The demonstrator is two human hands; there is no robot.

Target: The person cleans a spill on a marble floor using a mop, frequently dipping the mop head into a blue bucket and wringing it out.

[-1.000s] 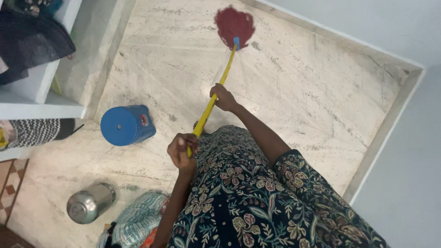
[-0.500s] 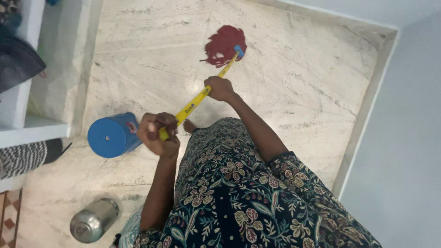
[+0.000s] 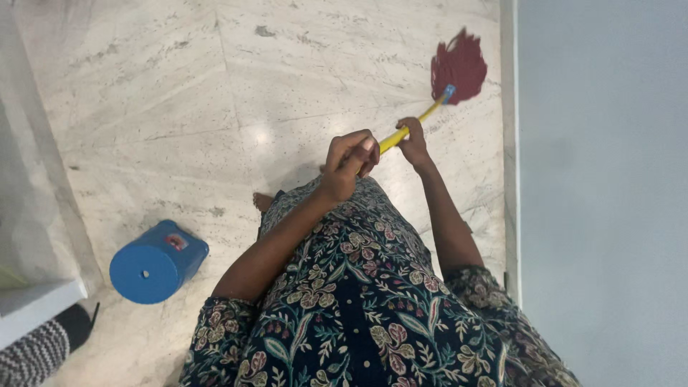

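- On the pale marble floor [image 3: 179,86], seen from the head camera, a person in a dark floral dress [image 3: 358,301] works a mop [image 3: 430,107] with both hands.
- The left hand [image 3: 349,161] is curled shut around the top end of the yellow handle [image 3: 412,127], fingers wrapped over and the thumb tucked against them.
- The right hand [image 3: 413,143] sits just below it on the same handle, also closed around it; how tightly it presses cannot be told from this angle.
- The 2 hands are close together near the upper end, well apart from the mop's head.
- The red string head [image 3: 459,68] lies on the floor just beside the white skirting [image 3: 507,143] at the foot of the grey wall [image 3: 602,179], joined to the handle by a small blue collar [image 3: 448,93].
- The handle looks thin, straight and stiff, probably light, and smooth enough to slip in a loose grip, so a full wrap of the fingers suits it.
- The strings look soft and floppy; if damp they would drag and add weight at the far end.
- Spacing the hands wider along the handle would likely give more leverage.
- A blue round stool [image 3: 158,261] stands on the floor to the person's left, well apart from the mop, and 1 bare foot [image 3: 264,202] shows beneath the hem.
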